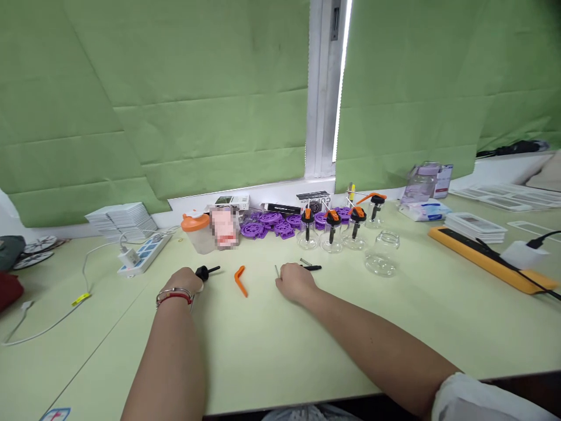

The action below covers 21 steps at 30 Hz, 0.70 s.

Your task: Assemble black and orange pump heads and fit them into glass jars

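The left hand (pixel 182 282) holds a small, black, thin-stemmed cap (pixel 202 273)

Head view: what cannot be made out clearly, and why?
In the head view:
Left hand, fingertips at the black cap: hidden behind the hand itself.
Thin rod, lower end: covered by the right hand.
Pink item: blurred by pixelation.
Red item: cut off by the left edge.
Fine print on the black-and-white box: too small.
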### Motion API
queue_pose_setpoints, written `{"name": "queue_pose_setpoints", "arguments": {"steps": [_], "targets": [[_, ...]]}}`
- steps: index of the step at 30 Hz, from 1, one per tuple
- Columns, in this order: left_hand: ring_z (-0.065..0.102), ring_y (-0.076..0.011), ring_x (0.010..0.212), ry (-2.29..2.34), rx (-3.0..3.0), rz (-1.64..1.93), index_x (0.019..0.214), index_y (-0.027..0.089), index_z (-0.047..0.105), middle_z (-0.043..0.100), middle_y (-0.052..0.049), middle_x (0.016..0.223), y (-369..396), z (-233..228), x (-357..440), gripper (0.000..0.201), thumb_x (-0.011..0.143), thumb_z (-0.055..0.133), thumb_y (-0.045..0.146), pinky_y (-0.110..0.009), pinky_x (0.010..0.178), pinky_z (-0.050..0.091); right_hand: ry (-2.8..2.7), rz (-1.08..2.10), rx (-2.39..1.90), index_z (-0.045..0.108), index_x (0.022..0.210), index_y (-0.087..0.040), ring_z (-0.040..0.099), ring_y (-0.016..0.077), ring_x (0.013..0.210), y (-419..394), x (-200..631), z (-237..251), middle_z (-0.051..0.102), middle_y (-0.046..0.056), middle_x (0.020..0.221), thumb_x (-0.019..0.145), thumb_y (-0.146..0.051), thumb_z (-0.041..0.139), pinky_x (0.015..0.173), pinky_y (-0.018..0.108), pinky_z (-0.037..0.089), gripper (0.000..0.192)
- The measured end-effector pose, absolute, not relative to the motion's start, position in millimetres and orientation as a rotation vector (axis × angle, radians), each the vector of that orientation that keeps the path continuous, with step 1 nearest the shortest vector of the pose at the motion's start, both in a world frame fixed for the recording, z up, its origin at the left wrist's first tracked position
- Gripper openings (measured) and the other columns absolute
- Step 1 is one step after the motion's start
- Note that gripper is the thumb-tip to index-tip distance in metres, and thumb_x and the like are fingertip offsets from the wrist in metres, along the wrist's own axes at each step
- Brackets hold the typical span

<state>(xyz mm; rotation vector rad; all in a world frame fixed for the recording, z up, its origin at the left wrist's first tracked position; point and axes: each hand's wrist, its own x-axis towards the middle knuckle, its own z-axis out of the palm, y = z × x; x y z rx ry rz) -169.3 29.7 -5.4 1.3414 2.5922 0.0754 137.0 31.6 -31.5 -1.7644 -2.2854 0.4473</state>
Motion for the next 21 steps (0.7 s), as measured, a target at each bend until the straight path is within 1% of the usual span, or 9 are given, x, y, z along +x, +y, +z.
{"name": "queue_pose_setpoints", "arguments": {"steps": [5,8,10,12,15,17,18,19,21], "targets": [[0.066,-0.0322,0.077,2.534,1.366,0.04,0.068,0.017,0.063,0.069,-0.02,0.086,30.7,-5.3,-168.2,0.017,0.051,0.063,0.02,-0.035,0.058,0.049,-2.303,0.419,-1.729,0.066,0.083,-0.018,0.065,0.0232,0.083,29.3,132.1,-33.7,0.07,0.009,0.088,0.081,-0.031,0.052,0.063,0.029,0.043,0.019],[0.066,-0.0324,0.077,2.538,1.355,0.048,0.066,0.017,0.062,0.069,-0.02,0.085,30.4,-3.0,-169.3,0.018,0.051,0.066,0.024,-0.035,0.057,0.049,-2.27,0.42,-1.727,0.065,0.084,-0.019,0.064,0.0231,0.082,32.6,136.1,-26.8,0.069,0.009,0.087,0.084,-0.04,0.05,0.065,0.03,0.044,0.026],[0.066,-0.0329,0.078,2.562,1.354,0.085,0.069,0.017,0.062,0.069,-0.019,0.086,28.7,1.6,-168.5,0.024,0.052,0.068,0.033,-0.036,0.058,0.049,-2.174,0.377,-1.716,0.063,0.094,-0.02,0.063,0.0222,0.085,39.5,143.1,-16.3,0.068,0.008,0.09,0.086,-0.042,0.048,0.069,0.03,0.044,0.028],[0.065,-0.0333,0.079,2.597,1.343,0.13,0.073,0.017,0.062,0.068,-0.019,0.089,25.8,9.0,-162.9,0.034,0.054,0.068,0.044,-0.036,0.058,0.049,-2.042,0.256,-1.682,0.057,0.111,-0.02,0.062,0.0212,0.091,51.2,152.6,-2.4,0.064,0.01,0.104,0.088,-0.04,0.047,0.073,0.03,0.044,0.032],[0.064,-0.0334,0.082,2.68,1.318,0.212,0.081,0.017,0.062,0.067,-0.018,0.095,20.9,22.1,-140.6,0.039,0.062,0.062,0.051,-0.037,0.059,0.048,-1.927,0.015,-1.667,0.037,0.135,-0.023,0.06,0.0217,0.095,76.7,168.0,17.3,0.042,0.014,0.136,0.086,-0.036,0.052,0.073,0.03,0.044,0.053],[0.063,-0.0332,0.087,2.761,1.376,0.306,0.09,0.018,0.061,0.066,-0.017,0.099,19.2,28.1,-117.5,0.039,0.07,0.054,0.051,-0.037,0.059,0.047,-1.889,-0.029,-1.758,0.026,0.141,-0.027,0.062,0.0223,0.091,95.5,176.9,24.7,0.025,0.017,0.146,0.086,-0.036,0.053,0.071,0.032,0.045,0.063],[0.063,-0.0327,0.088,2.759,1.458,0.341,0.093,0.018,0.06,0.066,-0.017,0.098,19.0,29.3,-105.2,0.039,0.074,0.05,0.05,-0.036,0.06,0.046,-1.882,-0.025,-1.801,0.025,0.141,-0.027,0.062,0.0233,0.091,104.1,180.5,26.2,0.023,0.018,0.147,0.085,-0.037,0.054,0.071,0.033,0.045,0.064],[0.063,-0.0323,0.088,2.724,1.544,0.346,0.093,0.018,0.059,0.067,-0.016,0.097,19.2,29.0,-93.2,0.037,0.077,0.047,0.049,-0.036,0.061,0.046,-1.876,-0.014,-1.83,0.026,0.141,-0.027,0.062,0.0243,0.092,111.7,183.5,26.3,0.026,0.018,0.145,0.085,-0.037,0.053,0.071,0.034,0.045,0.063],[0.063,-0.0313,0.087,2.601,1.728,0.324,0.093,0.019,0.058,0.067,-0.015,0.094,20.7,24.5,-72.9,0.036,0.08,0.044,0.049,-0.036,0.062,0.045,-1.888,0.031,-1.853,0.027,0.139,-0.026,0.061,0.0251,0.092,122.6,187.7,24.0,0.039,0.017,0.134,0.086,-0.036,0.052,0.07,0.034,0.045,0.059]]}}
